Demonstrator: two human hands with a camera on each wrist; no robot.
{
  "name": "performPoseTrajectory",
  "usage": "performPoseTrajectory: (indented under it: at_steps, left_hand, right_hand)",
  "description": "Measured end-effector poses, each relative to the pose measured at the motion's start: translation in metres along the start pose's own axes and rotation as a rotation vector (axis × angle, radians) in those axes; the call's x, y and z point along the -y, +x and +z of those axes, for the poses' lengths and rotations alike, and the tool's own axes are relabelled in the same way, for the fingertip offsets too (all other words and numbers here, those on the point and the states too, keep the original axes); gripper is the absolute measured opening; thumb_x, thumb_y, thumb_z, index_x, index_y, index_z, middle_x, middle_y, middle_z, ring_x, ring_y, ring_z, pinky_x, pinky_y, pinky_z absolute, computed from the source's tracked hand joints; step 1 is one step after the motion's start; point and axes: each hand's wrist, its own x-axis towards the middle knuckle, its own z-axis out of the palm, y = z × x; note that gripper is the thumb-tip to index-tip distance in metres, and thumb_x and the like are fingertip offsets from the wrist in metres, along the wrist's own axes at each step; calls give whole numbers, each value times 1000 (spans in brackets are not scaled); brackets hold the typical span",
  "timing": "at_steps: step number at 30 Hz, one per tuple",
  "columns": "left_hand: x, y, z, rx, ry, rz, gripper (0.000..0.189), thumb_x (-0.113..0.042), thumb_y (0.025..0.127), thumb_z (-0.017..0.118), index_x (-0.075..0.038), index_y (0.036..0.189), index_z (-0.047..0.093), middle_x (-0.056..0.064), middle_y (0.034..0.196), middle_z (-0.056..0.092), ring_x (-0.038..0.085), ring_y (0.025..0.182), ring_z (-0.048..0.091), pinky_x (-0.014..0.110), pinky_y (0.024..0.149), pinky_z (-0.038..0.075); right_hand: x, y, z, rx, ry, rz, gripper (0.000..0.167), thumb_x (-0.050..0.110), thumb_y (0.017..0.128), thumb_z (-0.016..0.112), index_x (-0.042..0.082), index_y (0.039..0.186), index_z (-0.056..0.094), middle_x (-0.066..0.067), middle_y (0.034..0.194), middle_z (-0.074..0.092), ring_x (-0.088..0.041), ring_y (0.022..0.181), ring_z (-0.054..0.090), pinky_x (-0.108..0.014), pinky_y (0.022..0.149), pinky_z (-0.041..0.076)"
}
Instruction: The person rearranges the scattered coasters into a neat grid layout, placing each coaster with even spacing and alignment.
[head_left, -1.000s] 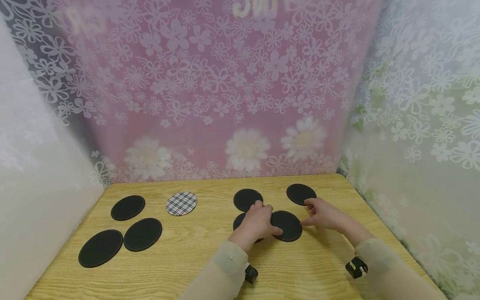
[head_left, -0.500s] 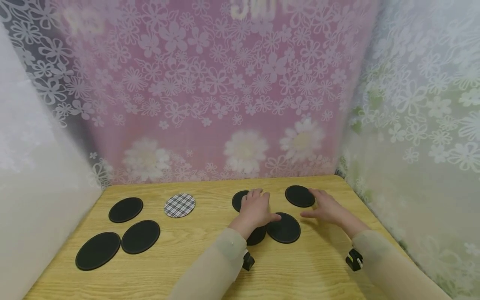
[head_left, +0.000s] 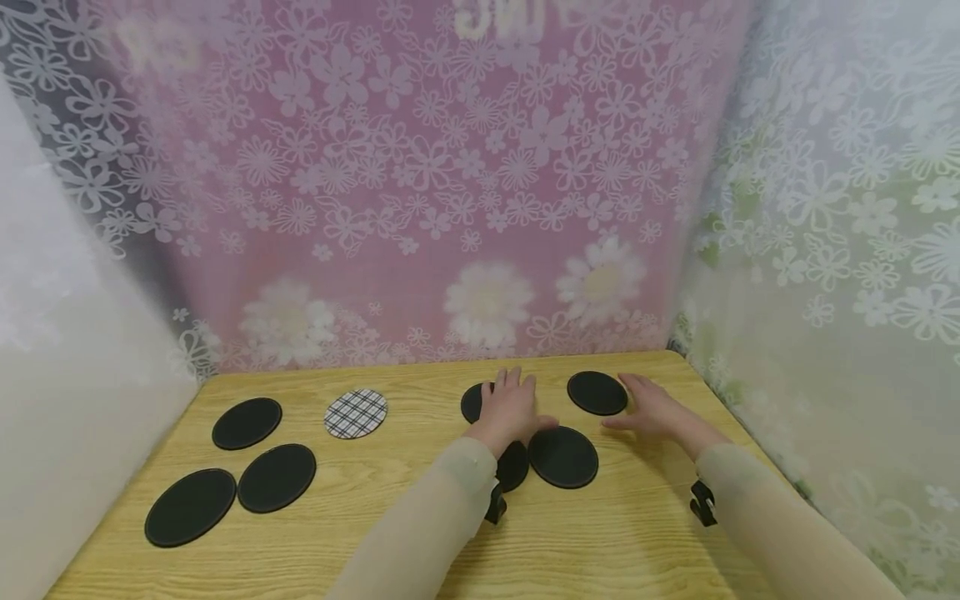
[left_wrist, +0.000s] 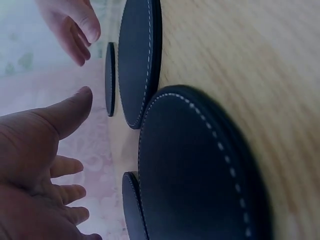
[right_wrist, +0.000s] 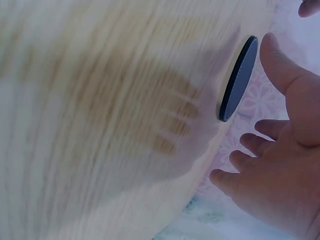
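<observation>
My left hand (head_left: pixel 512 413) hovers over a black round coaster (head_left: pixel 472 403), hiding part of it. Its fingers are spread, and the left wrist view shows a gap between them and the coasters. Closer to me lie two more black coasters, one (head_left: pixel 514 467) half under my wrist and another (head_left: pixel 564 457) beside it, edges nearly touching. White stitching (left_wrist: pixel 217 145) runs round the rim in the left wrist view. My right hand (head_left: pixel 651 410) is held beside the far right black coaster (head_left: pixel 597 393), fingers loosely extended. In the right wrist view its palm holds nothing.
On the left of the wooden table (head_left: pixel 390 517) lie a plaid coaster (head_left: pixel 356 414) and three black ones (head_left: pixel 247 423). Flower-printed curtains (head_left: pixel 420 208) hang behind and at both sides.
My left hand has lifted off the near coasters and moved slightly away from me over the far one. The right hand's fingers have drawn off a little. The coasters keep their layout.
</observation>
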Motion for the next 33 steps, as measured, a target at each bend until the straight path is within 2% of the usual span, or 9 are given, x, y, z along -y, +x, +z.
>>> performPoseTrajectory:
  at_steps: [12, 17, 25, 33]
  left_hand:
    - [-6, 22, 8, 39, 15, -16, 85, -60, 101, 76, -16, 168, 48, 12, 180, 29, 36, 168, 16, 66, 131, 15]
    - [-10, 32, 13, 59, 33, -13, 84, -61, 102, 75, -17, 168, 48, 12, 180, 29, 36, 168, 16, 66, 131, 16]
    - [-21, 39, 17, 44, 29, -12, 83, -61, 99, 79, -18, 165, 54, 11, 178, 33, 34, 167, 21, 63, 132, 17]
    - [-25, 46, 27, 50, 62, -8, 80, -62, 100, 77, -18, 163, 57, 11, 176, 37, 34, 166, 25, 62, 131, 21]
  right_hand:
    - [-4, 17, -2, 51, -34, 58, 106, 42, 100, 85, -21, 163, 27, -47, 164, 31, -65, 151, 31, -74, 120, 33]
    - [-4, 21, -4, 65, -45, 56, 105, 43, 100, 84, -21, 161, 29, -47, 163, 33, -64, 151, 33, -72, 120, 34]
    - [-6, 24, -8, 60, -65, 58, 100, 40, 100, 84, -26, 156, 35, -49, 156, 40, -64, 145, 42, -70, 117, 39]
    - [-8, 29, -6, 61, -73, 110, 97, 42, 98, 87, -23, 154, 42, -46, 149, 45, -64, 138, 47, -69, 113, 43]
